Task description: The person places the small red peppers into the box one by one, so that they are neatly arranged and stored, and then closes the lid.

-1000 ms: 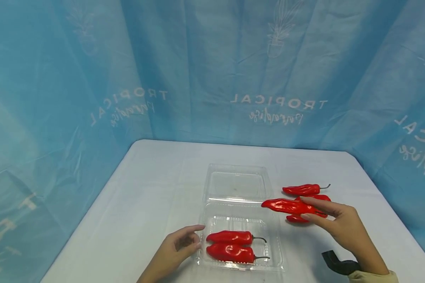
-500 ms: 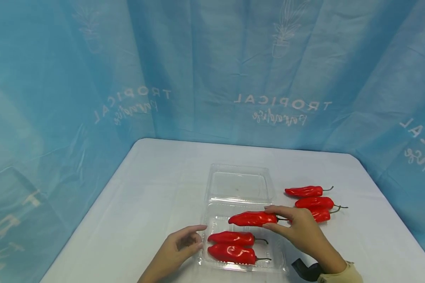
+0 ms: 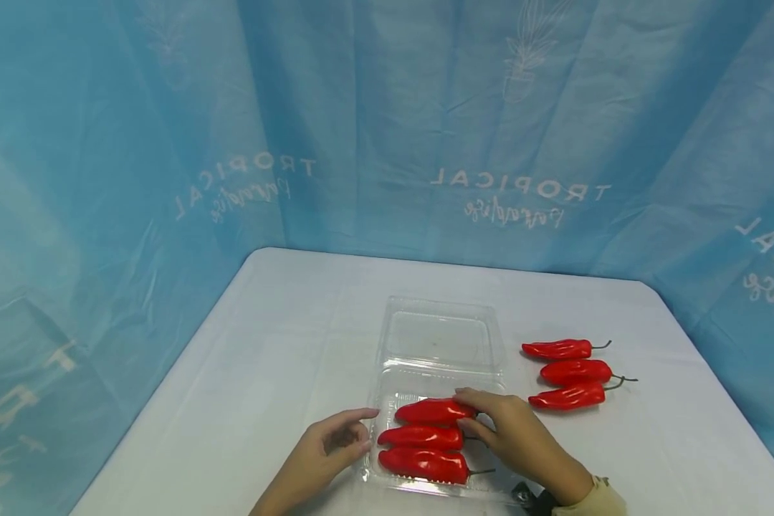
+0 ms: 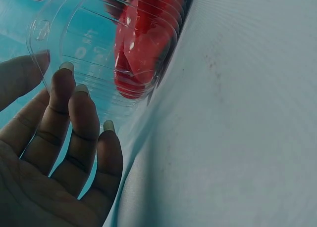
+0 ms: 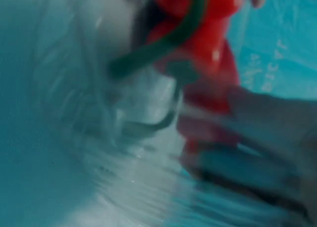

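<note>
A clear plastic clamshell box lies opened flat, with its lid folded back behind the base. Two red peppers lie side by side in the base, stems to the right. Low over the base, behind those two, my right hand pinches a third red pepper near its stem end. The right wrist view is blurred, with green stems and red peppers beside the hand. My left hand is at the left rim, fingers loosely bent; in the left wrist view its fingertips lie right at the clear wall.
Three more red peppers lie on the white table to the right of the box, stems pointing right. A blue printed curtain hangs behind and along both sides of the table.
My right hand has carried the red pepper from the group on the right, leftward and down into the box base beside the other two. My left hand has stayed at the rim.
</note>
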Motion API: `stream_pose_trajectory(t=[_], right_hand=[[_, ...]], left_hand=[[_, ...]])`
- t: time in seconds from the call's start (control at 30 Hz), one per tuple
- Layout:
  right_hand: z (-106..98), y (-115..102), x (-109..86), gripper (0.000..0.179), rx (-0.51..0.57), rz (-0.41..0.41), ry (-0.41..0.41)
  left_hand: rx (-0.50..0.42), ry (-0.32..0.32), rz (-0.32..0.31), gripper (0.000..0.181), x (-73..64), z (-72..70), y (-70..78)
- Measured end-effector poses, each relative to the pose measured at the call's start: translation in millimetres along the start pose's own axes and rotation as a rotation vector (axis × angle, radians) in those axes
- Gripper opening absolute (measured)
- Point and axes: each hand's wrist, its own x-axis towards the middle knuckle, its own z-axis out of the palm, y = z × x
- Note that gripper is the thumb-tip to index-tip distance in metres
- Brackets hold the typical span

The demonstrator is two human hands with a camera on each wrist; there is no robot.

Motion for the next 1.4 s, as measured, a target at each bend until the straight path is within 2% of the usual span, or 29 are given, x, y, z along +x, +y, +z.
stream_pose_trajectory(t=[0.13,0.23,0.37,0.53,0.63,0.77,0.87,1.0,1.2,1.3,1.4], right_hand=[[6,1,1.6,0.048,-0.008,-0.063,-0.069],[7,1,0.2,0.052,0.006,-0.07,-0.075],[-1,3,-4.6,0.053,0.03,-0.034,0.019],[-37,15,-19.9,0.045,0.012,0.026,0.164],[-61,36,-30.3,0.04,0.024,0.084,0.223],[-83,84,-45.5,0.04,0.021,0.212,0.239],[-90,120,-57.7,0.045,0.025,0.295,0.217],[-95,150,-70.4,0.049,0.057,0.37,0.203],[-92,171,-76.4,0.053,0.086,0.413,0.209],[-88,173,-76.4,0.059,0.09,0.423,0.169],[-85,172,-75.5,0.061,0.042,0.401,0.125]], left_hand=[[-0.001,-0.003,0.007,0.04,1.3,0.3,-1.7],[0.0,-0.003,0.015,0.04,1.8,0.4,-2.6],[0.008,0.001,0.01,0.04,3.0,0.9,-2.4],[0.024,0.013,-0.024,0.042,4.1,0.9,-0.7],[0.035,0.027,-0.038,0.042,3.7,0.0,0.9],[0.036,0.035,-0.048,0.041,3.3,-0.7,1.9],[0.034,0.034,-0.038,0.041,3.5,-0.5,0.7],[0.036,0.036,-0.039,0.041,3.4,0.4,-1.1],[0.059,0.046,-0.086,0.042,1.8,2.6,-2.3],[0.063,0.045,-0.088,0.042,2.2,3.3,-3.3],[0.064,0.042,-0.093,0.041,3.3,4.0,-4.1]])
